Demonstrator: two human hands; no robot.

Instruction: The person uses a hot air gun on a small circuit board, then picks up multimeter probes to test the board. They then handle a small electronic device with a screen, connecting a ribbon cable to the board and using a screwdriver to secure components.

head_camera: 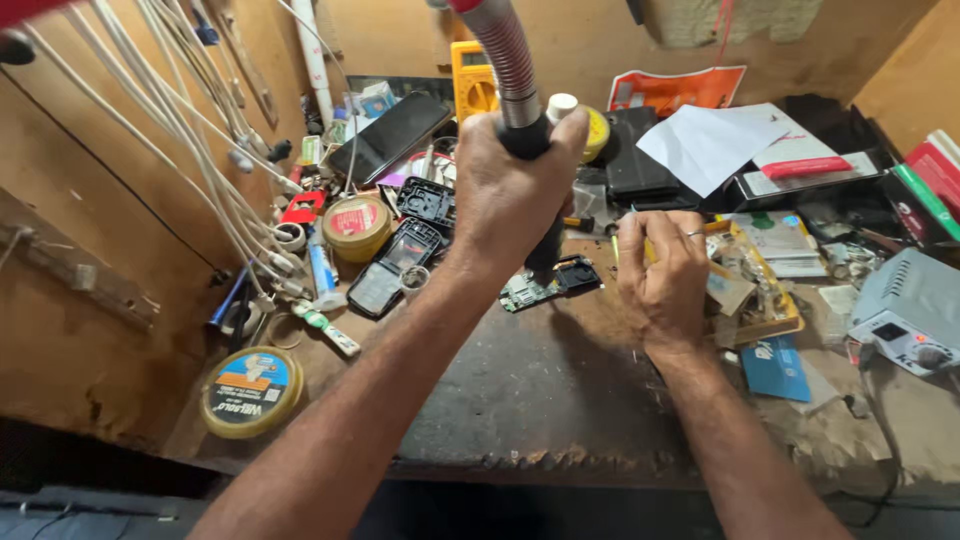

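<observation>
Our two bare arms come up from the bottom edge, and we see them first. Our left hand (510,190) is shut tight around the black handle of a hot air tool (525,130). Its ribbed hose (500,50) goes up and out of the top. The dark tip of the tool points down, right above a small green circuit board (535,287).

We use the circuit board as our marker. It lies flat on the dark worktop (520,390), with a black square part at its right end. Our right hand (665,275) is just to the right of the board. Its fingers are curled around a thin yellow tool (648,250), with a thin metal bit poking out past them. We cannot see the tip of it.

Left of the board lie black phone shells (400,262) and a round gold tin (356,225) with a red label. Further left and nearer to us sits a yellow tin (251,390) with a blue label. White cables (180,130) hang down the wooden wall on that side.

Behind the board stand a yellow meter (472,80) and a dark phone (390,135). Far to the right of the board sit a white paper (710,145), a blue card (775,368) and a grey box (910,310) with a knob.
</observation>
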